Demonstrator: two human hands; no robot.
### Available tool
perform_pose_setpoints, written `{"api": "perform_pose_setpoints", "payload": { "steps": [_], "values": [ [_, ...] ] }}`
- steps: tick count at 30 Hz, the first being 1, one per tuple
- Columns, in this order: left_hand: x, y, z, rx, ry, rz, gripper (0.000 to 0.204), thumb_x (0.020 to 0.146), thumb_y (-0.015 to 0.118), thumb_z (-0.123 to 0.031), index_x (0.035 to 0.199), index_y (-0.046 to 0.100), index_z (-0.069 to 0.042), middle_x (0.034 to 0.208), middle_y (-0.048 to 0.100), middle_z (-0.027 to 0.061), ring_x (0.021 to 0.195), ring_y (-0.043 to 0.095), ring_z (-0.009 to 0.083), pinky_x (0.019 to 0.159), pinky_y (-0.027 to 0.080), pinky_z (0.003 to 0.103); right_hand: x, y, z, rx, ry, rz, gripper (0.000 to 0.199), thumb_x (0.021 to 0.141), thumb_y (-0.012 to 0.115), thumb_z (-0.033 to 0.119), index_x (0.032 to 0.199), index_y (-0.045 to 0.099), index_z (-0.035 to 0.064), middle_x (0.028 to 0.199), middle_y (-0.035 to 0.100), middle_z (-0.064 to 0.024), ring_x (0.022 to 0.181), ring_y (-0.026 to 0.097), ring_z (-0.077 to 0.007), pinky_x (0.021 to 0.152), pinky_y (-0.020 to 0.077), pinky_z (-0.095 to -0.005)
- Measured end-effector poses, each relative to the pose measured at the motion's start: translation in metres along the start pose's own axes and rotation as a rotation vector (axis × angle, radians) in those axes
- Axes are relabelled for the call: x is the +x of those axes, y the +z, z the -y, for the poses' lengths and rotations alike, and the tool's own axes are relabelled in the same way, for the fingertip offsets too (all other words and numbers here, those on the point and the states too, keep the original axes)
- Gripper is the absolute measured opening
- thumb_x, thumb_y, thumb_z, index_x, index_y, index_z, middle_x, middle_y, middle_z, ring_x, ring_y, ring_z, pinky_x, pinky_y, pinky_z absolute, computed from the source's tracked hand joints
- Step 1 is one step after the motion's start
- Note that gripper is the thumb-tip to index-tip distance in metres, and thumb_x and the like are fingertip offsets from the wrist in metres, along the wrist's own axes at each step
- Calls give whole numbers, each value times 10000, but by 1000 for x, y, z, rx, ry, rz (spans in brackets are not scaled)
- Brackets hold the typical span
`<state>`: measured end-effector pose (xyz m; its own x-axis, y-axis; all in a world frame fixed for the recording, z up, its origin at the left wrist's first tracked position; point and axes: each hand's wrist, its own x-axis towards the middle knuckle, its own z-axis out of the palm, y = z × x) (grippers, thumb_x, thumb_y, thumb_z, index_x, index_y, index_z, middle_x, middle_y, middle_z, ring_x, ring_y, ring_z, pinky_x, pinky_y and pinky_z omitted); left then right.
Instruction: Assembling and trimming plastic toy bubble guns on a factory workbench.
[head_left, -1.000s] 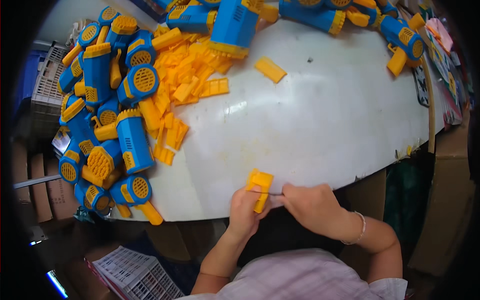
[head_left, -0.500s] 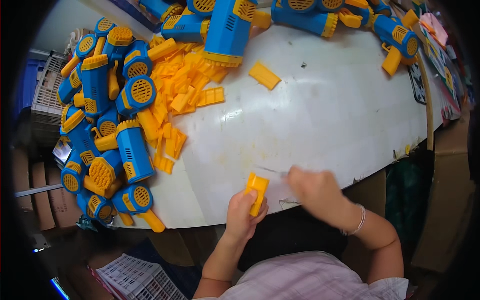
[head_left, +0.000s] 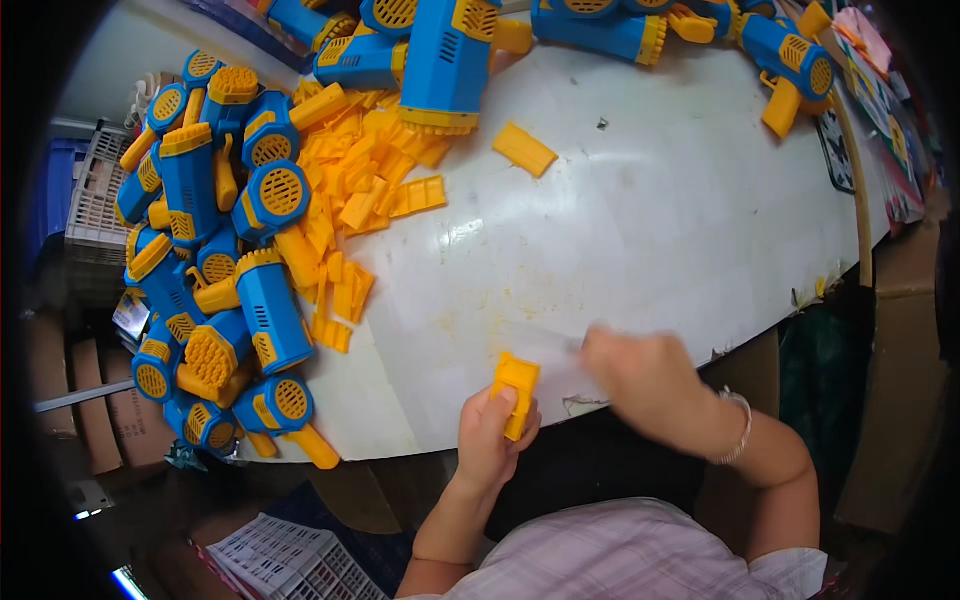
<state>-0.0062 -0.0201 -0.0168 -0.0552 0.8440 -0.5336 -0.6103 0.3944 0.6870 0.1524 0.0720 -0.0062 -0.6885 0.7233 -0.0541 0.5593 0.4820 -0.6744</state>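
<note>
My left hand [head_left: 490,430] is closed around a small rectangular yellow plastic cover [head_left: 516,388], thumb on its face and one end sticking up. Just right of it, my right hand [head_left: 640,375] grips a thin metal tool [head_left: 545,336], whose shaft points left over the cover's upper end. Motion smears both tool and fingers, so its exact kind cannot be made out. Similar yellow covers [head_left: 370,165] lie heaped at the upper left of the table. One single cover [head_left: 525,150] rests apart from that heap.
Blue and yellow toy bubble guns [head_left: 275,310] are piled along the table's left side. More toy guns [head_left: 600,35] line the far edge. The white table [head_left: 640,220] has a chipped front edge. A dark phone-like object [head_left: 836,150] lies at the right, and crates [head_left: 100,190] stand left.
My right hand has shifted slightly right with the thin tool, which is more blurred now. The cover stays in my left hand, a little lower in view. The whole view has moved slightly.
</note>
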Motion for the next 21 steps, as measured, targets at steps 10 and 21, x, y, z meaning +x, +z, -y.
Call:
{"api": "perform_pose_setpoints", "payload": {
  "steps": [10, 21],
  "values": [
    [16, 7, 5, 76, 103, -92, 283, 885, 431, -239, 688, 422, -36, 518, 358, 17, 387, 256, 65, 355, 197, 205, -1, 12, -10, -111, -84, 5, 229, 842, 538, 222, 690, 449, 76, 478, 465, -80, 419, 518, -257, 375, 387, -340],
    [9, 15, 3, 42, 5, -143, 282, 881, 427, -237, 676, 402, -45, 479, 313, 8, 364, 230, 61, 341, 182, 208, -10, -4, 3, 7, -111, 20, 225, 845, 534, 200, 691, 450, 60, 469, 441, -88, 418, 516, -264, 367, 390, -345]
  ]
}}
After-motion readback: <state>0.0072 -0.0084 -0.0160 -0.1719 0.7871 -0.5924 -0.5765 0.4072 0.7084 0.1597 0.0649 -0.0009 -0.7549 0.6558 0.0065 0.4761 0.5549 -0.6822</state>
